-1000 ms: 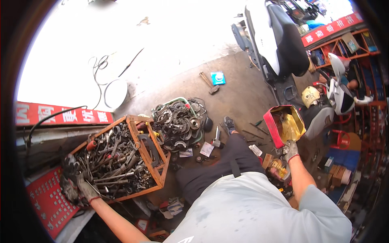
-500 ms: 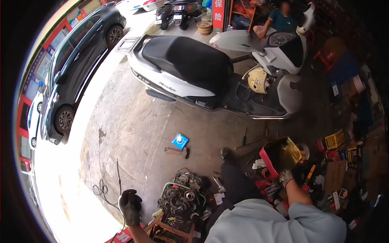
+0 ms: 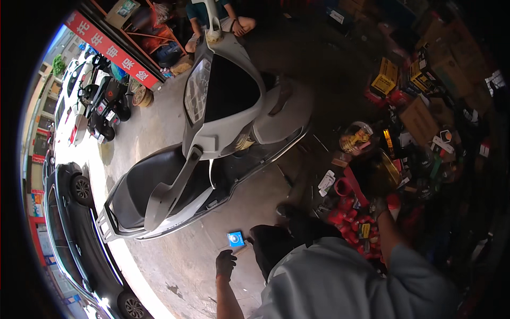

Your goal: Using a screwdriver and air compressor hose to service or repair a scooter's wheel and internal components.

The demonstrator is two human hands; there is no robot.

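My right hand (image 3: 379,206), in a work glove, grips the near rim of a red tin box (image 3: 355,186) with a shiny gold inside. The tin stands tilted among clutter at my right, and its near side is partly hidden. Red containers and small parts (image 3: 348,215) lie heaped beside it. My left hand (image 3: 226,264), in a dark glove, hangs over the floor with its fingers loosely apart and nothing seen in them. Close by it lies a small blue box (image 3: 235,238).
A white scooter (image 3: 223,122) with a black seat stands ahead. A screwdriver (image 3: 285,175) lies on the floor beside it. A clear round tub (image 3: 357,139), yellow boxes (image 3: 385,76) and cartons (image 3: 419,119) crowd the right. Someone sits cross-legged (image 3: 234,24) behind the scooter.
My view has swung to the right, so the engine parts at the lower left are out of sight. The left hand has come nearer the blue box. The right hand stays at the tin.
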